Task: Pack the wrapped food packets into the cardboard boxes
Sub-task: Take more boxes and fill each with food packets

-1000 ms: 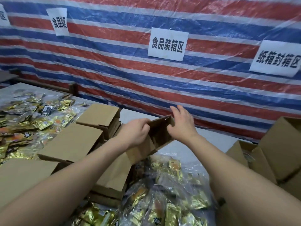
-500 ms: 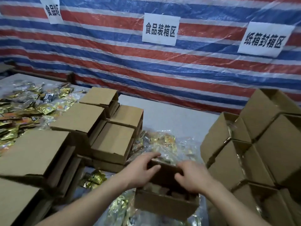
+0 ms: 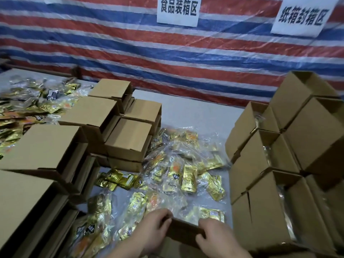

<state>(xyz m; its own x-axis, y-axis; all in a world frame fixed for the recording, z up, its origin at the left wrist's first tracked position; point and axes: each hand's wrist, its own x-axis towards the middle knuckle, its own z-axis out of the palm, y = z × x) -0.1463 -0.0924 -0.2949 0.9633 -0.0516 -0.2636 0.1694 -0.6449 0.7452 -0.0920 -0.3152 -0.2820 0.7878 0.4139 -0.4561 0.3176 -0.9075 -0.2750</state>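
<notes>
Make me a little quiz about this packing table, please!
1. True or false: both hands grip the same cardboard box.
2. Where do the gold packets lie: A) between the box stacks, B) on the floor, C) on the wall?
3. Fill in: the boxes stacked at the right have their openings ____.

Key: 1 true; 2 A; 3 open, with clear packaging showing inside.

Two hands, left hand (image 3: 154, 229) and right hand (image 3: 216, 237), grip a cardboard box (image 3: 183, 232) at the near edge of a table (image 3: 193, 110). Loose food packets (image 3: 186, 174) lie beyond it. Closed boxes (image 3: 89, 123) stack left, open boxes (image 3: 279, 164) right.
</notes>
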